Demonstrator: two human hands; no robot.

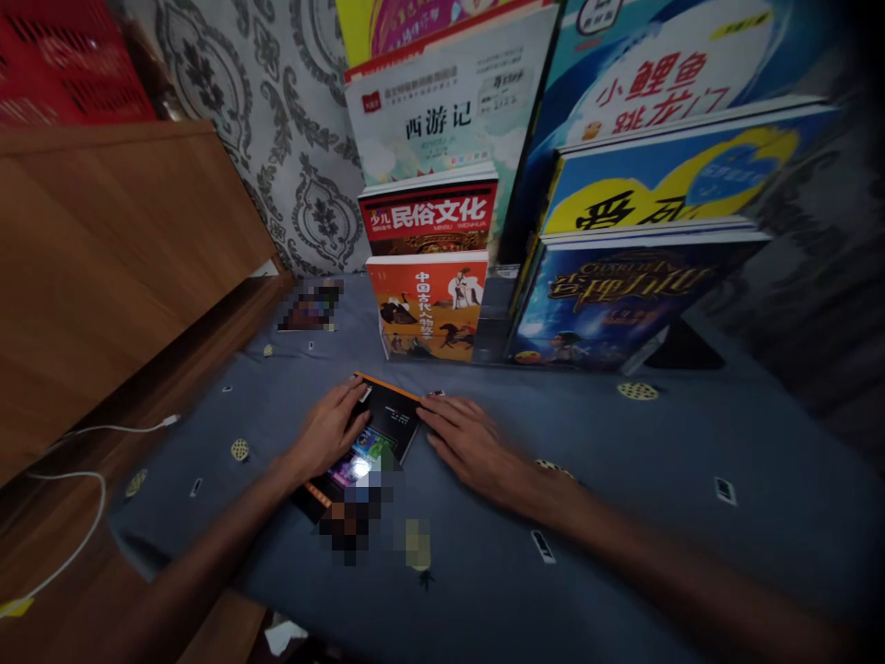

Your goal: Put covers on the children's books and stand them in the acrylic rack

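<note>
A thin dark book (pixel 392 411) with an orange strip along its far edge lies flat on the blue-grey cloth. My left hand (pixel 327 432) rests over its left side, fingers stretched toward the upper left corner and thumb across the cover. At the book's upper right corner, my right hand (pixel 465 441) is laid with straight fingers, their tips at the edge. Neither hand is wrapped around anything. A blurred pixel patch hides the book's near part.
Behind, a stand holds upright books, among them an orange book (pixel 432 309), a red book (pixel 429 217) and a dark blue book (pixel 615 304). A wooden cabinet (pixel 124 258) borders the left, with a white cable (pixel 103 498) below it. Patterned wallpaper (pixel 314 194) covers the wall.
</note>
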